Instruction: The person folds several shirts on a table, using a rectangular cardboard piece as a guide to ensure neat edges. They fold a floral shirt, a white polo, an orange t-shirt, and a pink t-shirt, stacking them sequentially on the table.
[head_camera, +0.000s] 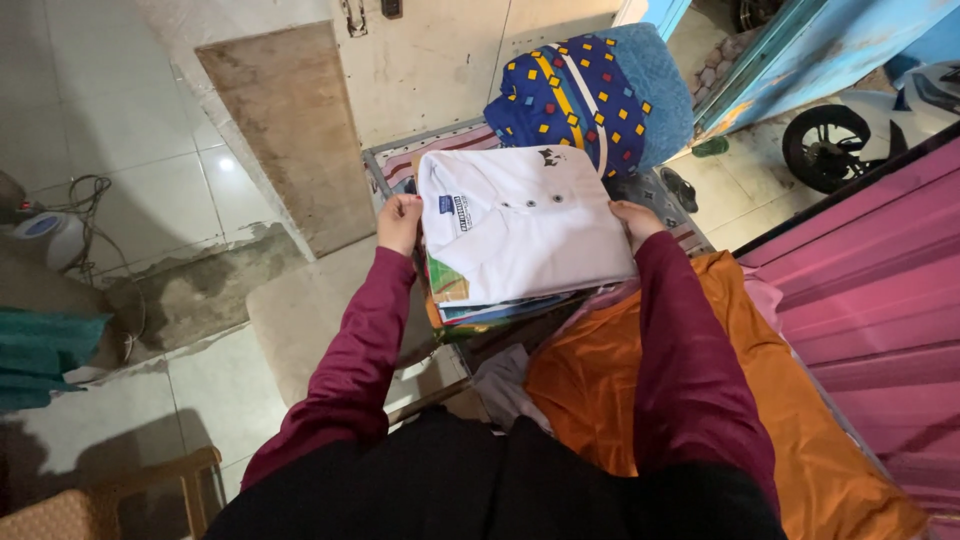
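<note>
A tiled floor (120, 130) runs under a cluttered corner, with a pink corrugated wall (880, 290) on the right. Nearest the camera, an orange cloth (780, 420) lies spread over the surface below the person's right sleeve, and a pale crumpled cloth (505, 385) sits just beside it. Above these, both maroon-sleeved arms reach forward to a stack of folded clothes (490, 305) topped by a white polo shirt (520, 225). The left hand (400, 222) is clamped on the stack's left edge, thumb on top and fingers hidden underneath; the right hand (633, 222) is closed on the right edge in the same way. The stack appears to be carried between the two hands over the tabletop (395, 165), whose striped edge shows just behind it; whether its underside rests on anything cannot be told. The lower garments jut out unevenly at the near left corner, so a loosened or uneven grip would likely let those layers slide out, or tip the white shirt toward the damp, stained floor. Beyond the stack, a blue patterned bundle (565, 95) rests against a plain blue cloth (655, 85). Farther right, a motorbike wheel (825, 145) shows by a blue door (830, 50).
</note>
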